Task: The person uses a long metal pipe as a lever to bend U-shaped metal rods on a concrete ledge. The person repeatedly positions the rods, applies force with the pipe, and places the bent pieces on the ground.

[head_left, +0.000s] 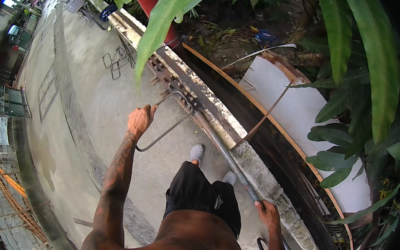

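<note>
My left hand (140, 120) is closed around one side of a bent steel rebar piece (174, 126), shaped into a partly formed loop. The loop's upper end sits among the pegs of a rusty bending jig (170, 84) fixed along the board on the low wall. A long metal pipe (228, 156) runs from the jig down to the right, beside the wall. My right hand (268, 214) grips the pipe near its lower end, thumb over the top.
Several finished rebar loops (115, 62) lie on the concrete floor (86, 98) beyond. The concrete wall (265, 176) borders my right side. Behind it are a white panel (304, 111) and hanging leaves (370, 55). A red pipe (149, 0) rises at the far end.
</note>
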`<state>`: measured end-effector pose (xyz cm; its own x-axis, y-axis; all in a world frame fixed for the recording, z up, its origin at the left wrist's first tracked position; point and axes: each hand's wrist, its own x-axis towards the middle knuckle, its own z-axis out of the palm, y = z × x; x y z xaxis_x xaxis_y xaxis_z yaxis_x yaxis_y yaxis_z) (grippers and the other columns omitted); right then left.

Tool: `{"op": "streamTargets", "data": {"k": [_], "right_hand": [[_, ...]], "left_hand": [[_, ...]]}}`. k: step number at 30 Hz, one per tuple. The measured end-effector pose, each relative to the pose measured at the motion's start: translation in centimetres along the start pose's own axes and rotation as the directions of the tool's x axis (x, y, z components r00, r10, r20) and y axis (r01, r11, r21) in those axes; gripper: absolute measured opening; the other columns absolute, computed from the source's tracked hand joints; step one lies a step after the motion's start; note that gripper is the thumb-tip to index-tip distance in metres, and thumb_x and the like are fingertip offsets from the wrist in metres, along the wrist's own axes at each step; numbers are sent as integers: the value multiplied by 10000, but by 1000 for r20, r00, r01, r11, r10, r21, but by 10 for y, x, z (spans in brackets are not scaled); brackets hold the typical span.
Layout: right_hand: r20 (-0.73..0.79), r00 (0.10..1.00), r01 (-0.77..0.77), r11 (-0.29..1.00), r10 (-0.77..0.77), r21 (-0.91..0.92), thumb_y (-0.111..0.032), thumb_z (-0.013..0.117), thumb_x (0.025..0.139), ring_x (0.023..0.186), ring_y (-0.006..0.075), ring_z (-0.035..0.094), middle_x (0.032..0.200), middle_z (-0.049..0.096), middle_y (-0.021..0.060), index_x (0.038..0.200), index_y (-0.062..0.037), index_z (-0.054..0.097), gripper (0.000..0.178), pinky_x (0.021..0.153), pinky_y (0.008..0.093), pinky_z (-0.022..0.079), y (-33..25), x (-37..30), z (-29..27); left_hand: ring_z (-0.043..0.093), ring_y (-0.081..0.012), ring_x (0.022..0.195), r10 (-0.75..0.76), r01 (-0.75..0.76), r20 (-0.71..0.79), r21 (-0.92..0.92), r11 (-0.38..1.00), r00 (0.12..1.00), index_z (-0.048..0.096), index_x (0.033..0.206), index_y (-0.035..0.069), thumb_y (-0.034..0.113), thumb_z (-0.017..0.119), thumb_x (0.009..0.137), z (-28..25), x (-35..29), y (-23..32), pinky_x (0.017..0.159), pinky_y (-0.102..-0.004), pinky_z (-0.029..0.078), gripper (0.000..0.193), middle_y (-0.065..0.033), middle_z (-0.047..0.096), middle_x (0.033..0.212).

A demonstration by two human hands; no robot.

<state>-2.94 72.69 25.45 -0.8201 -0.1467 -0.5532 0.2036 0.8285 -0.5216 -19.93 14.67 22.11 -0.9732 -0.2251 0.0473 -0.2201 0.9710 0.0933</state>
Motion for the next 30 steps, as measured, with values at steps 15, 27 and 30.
{"op": "streamTargets", "data": {"k": [15, 27, 30], "right_hand": [[-7, 1000, -13, 1000, 13, -9, -466, 614, 961, 603, 438, 540, 635, 540, 208, 757, -15, 588, 496, 556, 448, 429, -3, -2, 1], [-30, 999, -16, 1000, 16, -13, -514, 631, 940, 645, 458, 604, 643, 569, 222, 774, -30, 574, 515, 563, 495, 438, -13, -7, -3], [-51, 998, 36, 999, -38, -36, -593, 615, 919, 621, 498, 501, 609, 511, 230, 771, -9, 549, 606, 562, 492, 407, -5, 7, -11]], "left_hand": [[657, -452, 630, -63, 67, 72, -54, 996, 995, 652, 765, -10, 486, 557, 996, -10, 3, 2, 562, -505, 512, 556, -267, 629, 657], [643, -459, 612, -77, 76, -21, -63, 995, 997, 647, 718, 6, 494, 547, 996, -7, 22, 38, 533, -506, 497, 570, -273, 620, 647], [647, -468, 605, -114, 107, -109, -76, 991, 987, 669, 721, 2, 488, 596, 967, 13, 23, 31, 526, -519, 500, 549, -270, 629, 645]]}}
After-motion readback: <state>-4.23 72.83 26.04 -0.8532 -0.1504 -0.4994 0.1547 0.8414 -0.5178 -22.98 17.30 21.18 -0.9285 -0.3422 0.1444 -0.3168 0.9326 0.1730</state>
